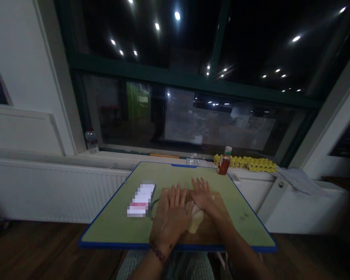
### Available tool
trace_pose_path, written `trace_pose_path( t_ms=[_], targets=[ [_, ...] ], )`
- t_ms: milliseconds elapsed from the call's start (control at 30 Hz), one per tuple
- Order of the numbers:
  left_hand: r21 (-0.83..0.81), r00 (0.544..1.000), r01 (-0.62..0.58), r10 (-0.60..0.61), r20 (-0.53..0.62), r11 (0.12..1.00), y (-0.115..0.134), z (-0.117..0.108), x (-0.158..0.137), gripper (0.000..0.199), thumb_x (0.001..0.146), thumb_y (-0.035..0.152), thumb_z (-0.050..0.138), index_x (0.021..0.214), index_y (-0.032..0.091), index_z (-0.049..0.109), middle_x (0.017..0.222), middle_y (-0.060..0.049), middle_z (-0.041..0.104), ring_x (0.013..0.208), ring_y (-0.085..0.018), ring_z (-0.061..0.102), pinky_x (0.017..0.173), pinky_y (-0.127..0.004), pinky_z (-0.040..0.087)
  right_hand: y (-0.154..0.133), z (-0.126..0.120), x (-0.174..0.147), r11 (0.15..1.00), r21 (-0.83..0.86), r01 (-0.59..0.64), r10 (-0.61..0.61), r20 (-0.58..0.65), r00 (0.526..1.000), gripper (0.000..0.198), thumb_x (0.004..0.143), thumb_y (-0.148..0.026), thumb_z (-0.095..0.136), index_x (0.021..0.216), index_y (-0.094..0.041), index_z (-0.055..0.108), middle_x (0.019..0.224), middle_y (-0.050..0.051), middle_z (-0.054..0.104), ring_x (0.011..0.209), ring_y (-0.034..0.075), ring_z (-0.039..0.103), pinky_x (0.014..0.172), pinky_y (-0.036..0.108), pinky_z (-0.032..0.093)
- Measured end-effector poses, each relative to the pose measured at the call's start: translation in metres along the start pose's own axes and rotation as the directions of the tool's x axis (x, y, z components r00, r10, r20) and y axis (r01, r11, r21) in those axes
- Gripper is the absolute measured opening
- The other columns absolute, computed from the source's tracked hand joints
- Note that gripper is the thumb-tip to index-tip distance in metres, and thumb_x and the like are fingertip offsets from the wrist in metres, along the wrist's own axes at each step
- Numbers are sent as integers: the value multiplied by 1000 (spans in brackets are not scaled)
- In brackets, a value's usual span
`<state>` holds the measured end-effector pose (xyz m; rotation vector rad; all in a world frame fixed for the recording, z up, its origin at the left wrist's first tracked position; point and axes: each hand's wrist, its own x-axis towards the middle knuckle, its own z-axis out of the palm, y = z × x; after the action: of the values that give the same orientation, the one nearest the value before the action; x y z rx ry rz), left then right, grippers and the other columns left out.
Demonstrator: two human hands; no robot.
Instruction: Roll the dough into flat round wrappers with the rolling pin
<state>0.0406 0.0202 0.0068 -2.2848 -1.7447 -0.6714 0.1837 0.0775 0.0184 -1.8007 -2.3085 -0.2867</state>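
Note:
A pale, flattened piece of what looks like dough lies on a brown wooden board. My left hand rests palm down at the dough's left side, fingers stretched forward and spread. My right hand is flat too, over the dough's far right edge, with its fingers pointing away from me. The thumbs come close together above the dough. What lies under both palms is hidden. A beaded bracelet circles my left wrist.
The board sits on a small green table with a blue edge. A phone with a blurred screen lies left. A bottle of amber liquid stands at the back right. Behind are yellow egg trays, a water bottle and a radiator.

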Motion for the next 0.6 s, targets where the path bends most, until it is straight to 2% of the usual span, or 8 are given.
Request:
trace_pose_path(
  t_ms=[100, 267, 367, 500, 600],
  targets=[
    [-48, 1000, -10, 10, 2, 999, 12, -5, -17, 61, 94, 55, 33, 148, 26, 34, 155, -7, 30, 144, -32, 22, 115, -62, 12, 9, -6, -30, 1000, -23, 1, 0, 25, 1000, 47, 97, -29, 30, 141, -23, 46, 155, 5, 31, 146, 28, 12, 116, 55, 8],
    [-65, 996, -88, 87, -15, 994, 24, -9, -31, 60, 95, 52, 34, 150, 30, 27, 156, -6, 29, 144, -33, 22, 111, -66, 17, 24, -11, -63, 999, -27, 39, -39, -20, 999, 52, 100, -35, 24, 150, -25, 29, 156, 5, 28, 146, 26, 7, 116, 53, 11],
    [-48, 999, -40, 40, 0, 998, 19, -6, -21, 59, 96, 52, 33, 149, 27, 30, 156, -8, 29, 144, -32, 22, 113, -64, 13, 22, -9, -55, 999, -29, 30, -30, 3, 1000, 51, 99, -33, 24, 149, -23, 30, 155, 6, 29, 146, 26, 6, 116, 53, 8],
    [-8, 994, 81, -81, 67, 997, 7, -2, 0, 58, 97, 49, 30, 147, 22, 36, 157, -10, 24, 145, -33, 18, 114, -63, 8, 9, -6, -21, 999, -40, -27, 31, 84, 996, 52, 97, -29, 29, 147, -17, 36, 154, 10, 31, 145, 31, 12, 115, 59, 3],
    [26, 992, 68, -70, 101, 997, 2, -5, 5, 56, 98, 45, 29, 148, 19, 35, 157, -11, 25, 145, -35, 13, 114, -62, 6, 0, -6, -5, 999, -41, -29, 34, 126, 991, 50, 95, -25, 32, 142, -16, 45, 154, 10, 29, 145, 32, 15, 115, 58, 3]
  ],
)
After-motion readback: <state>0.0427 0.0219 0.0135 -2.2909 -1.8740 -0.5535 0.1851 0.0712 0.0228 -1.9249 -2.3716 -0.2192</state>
